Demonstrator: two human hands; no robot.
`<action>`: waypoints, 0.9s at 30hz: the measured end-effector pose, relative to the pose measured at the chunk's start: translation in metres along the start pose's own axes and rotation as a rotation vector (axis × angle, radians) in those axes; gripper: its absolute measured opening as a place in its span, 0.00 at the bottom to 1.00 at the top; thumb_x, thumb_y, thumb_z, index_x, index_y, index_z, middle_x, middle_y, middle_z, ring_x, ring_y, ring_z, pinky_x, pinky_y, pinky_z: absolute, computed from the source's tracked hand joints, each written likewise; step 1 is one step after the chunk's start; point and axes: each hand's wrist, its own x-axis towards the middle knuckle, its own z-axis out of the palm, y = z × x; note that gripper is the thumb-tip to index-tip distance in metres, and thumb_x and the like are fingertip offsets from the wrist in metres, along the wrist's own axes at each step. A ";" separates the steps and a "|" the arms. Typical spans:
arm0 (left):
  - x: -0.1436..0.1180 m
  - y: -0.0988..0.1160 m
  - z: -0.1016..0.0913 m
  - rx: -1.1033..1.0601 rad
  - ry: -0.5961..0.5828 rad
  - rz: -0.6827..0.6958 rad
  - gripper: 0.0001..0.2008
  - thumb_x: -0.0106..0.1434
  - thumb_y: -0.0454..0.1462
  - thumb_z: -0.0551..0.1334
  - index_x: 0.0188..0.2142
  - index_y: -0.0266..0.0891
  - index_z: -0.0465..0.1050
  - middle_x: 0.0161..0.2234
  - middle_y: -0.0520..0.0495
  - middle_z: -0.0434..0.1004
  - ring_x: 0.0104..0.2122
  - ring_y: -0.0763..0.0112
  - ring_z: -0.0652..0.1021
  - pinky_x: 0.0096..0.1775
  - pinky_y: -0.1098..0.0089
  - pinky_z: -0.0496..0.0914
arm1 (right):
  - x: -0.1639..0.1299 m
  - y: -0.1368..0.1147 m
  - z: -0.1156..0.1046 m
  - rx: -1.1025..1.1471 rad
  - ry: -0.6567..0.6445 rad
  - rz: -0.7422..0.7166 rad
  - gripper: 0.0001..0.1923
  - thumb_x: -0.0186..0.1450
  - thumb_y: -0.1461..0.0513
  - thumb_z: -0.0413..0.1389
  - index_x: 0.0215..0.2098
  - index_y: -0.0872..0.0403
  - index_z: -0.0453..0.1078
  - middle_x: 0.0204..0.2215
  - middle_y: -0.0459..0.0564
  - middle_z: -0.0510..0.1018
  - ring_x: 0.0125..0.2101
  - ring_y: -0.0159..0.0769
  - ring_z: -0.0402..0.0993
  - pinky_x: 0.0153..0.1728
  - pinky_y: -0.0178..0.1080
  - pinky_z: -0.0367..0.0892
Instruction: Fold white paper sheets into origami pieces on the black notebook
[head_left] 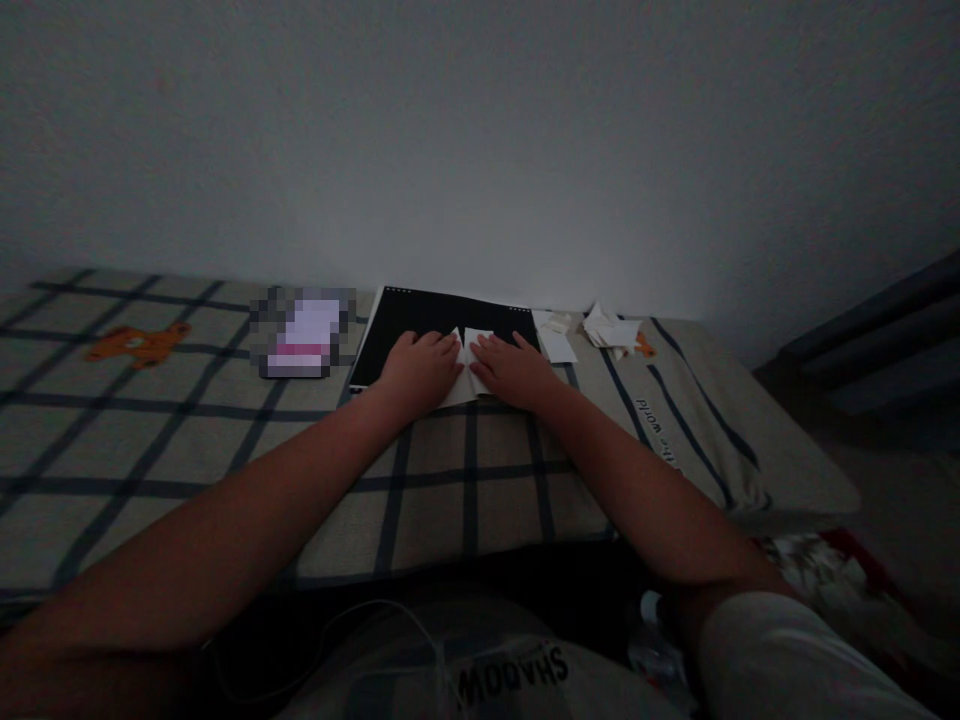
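Observation:
A piece of white paper (459,394) lies at the front edge of a black flat pad (442,305) with punched holes along its far edge. Its top side shows two raised corners with a notch between them, so it looks folded. My left hand (420,370) rests flat on the paper's left part, fingers stretched toward the middle. From the other side, my right hand (517,370) presses flat on the right part, its fingers spread. The two hands nearly meet at the paper's centre, and they cover much of it.
A pixelated phone-like object (304,335) lies left of the pad. On the right are a small white sheet (556,345) and a heap of crumpled paper (609,330). A checked cloth (480,480) covers the table against the wall (480,150). A plastic bottle (654,640) stands below.

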 end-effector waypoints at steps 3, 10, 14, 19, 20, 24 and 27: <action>0.000 -0.001 0.001 -0.021 -0.009 -0.029 0.20 0.71 0.39 0.47 0.58 0.38 0.66 0.56 0.42 0.71 0.53 0.57 0.69 0.47 0.56 0.61 | 0.001 0.007 0.001 0.027 0.018 -0.043 0.26 0.72 0.57 0.39 0.63 0.59 0.58 0.64 0.60 0.60 0.65 0.46 0.54 0.63 0.57 0.50; 0.003 -0.007 0.002 -0.044 0.048 -0.061 0.20 0.71 0.37 0.47 0.58 0.39 0.67 0.58 0.42 0.70 0.56 0.57 0.68 0.49 0.54 0.61 | 0.004 0.017 0.006 0.109 -0.015 -0.087 0.25 0.73 0.57 0.38 0.64 0.57 0.58 0.64 0.58 0.60 0.64 0.44 0.56 0.62 0.55 0.53; 0.004 -0.007 -0.001 -0.044 0.057 -0.029 0.19 0.71 0.38 0.46 0.55 0.39 0.69 0.55 0.43 0.73 0.54 0.58 0.70 0.47 0.56 0.62 | 0.003 0.015 0.008 0.068 -0.020 -0.062 0.25 0.73 0.58 0.38 0.64 0.57 0.57 0.65 0.58 0.59 0.65 0.44 0.55 0.62 0.55 0.52; 0.003 -0.005 0.000 -0.035 -0.005 -0.016 0.19 0.71 0.39 0.46 0.54 0.38 0.69 0.54 0.42 0.74 0.53 0.58 0.71 0.47 0.56 0.63 | 0.002 0.013 0.008 0.040 0.005 -0.038 0.26 0.73 0.57 0.37 0.65 0.57 0.56 0.65 0.57 0.60 0.65 0.42 0.55 0.63 0.54 0.53; 0.003 -0.004 0.000 -0.034 -0.012 -0.016 0.19 0.71 0.39 0.46 0.54 0.39 0.69 0.55 0.42 0.73 0.53 0.58 0.71 0.47 0.57 0.63 | 0.002 0.013 0.008 0.036 0.003 -0.034 0.26 0.73 0.57 0.37 0.65 0.57 0.56 0.65 0.56 0.60 0.65 0.42 0.55 0.63 0.54 0.53; 0.002 -0.002 0.002 -0.034 -0.039 -0.027 0.19 0.71 0.39 0.47 0.56 0.40 0.67 0.58 0.42 0.69 0.56 0.58 0.69 0.47 0.58 0.64 | 0.001 0.010 0.007 0.019 -0.014 -0.017 0.26 0.73 0.57 0.37 0.65 0.56 0.56 0.65 0.56 0.60 0.65 0.42 0.55 0.62 0.55 0.52; 0.001 -0.001 0.002 -0.026 -0.035 -0.025 0.19 0.71 0.38 0.47 0.57 0.38 0.67 0.58 0.41 0.69 0.56 0.57 0.69 0.47 0.57 0.64 | 0.001 0.007 0.006 0.004 -0.007 -0.006 0.26 0.73 0.58 0.37 0.65 0.57 0.57 0.64 0.56 0.61 0.64 0.44 0.56 0.62 0.57 0.52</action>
